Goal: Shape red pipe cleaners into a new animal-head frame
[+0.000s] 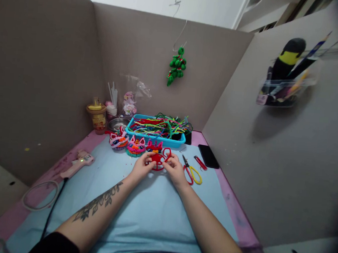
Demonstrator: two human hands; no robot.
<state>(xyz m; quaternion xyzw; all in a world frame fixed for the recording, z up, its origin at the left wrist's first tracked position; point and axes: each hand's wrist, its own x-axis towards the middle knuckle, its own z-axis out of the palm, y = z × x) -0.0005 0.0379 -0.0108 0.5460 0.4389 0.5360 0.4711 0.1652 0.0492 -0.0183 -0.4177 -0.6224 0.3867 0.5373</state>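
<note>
I can read no words, labels, brand names or numbers on anything in front of me from here.

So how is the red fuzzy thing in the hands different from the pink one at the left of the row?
The red piece is one colour; the pink figure has several, with ears and a face. The red piece is held by the left hand and right hand, with loose loops sticking out; the pink figure sits alone on the blue mat, looking finished. Both look made of fuzzy pipe cleaners.
</note>
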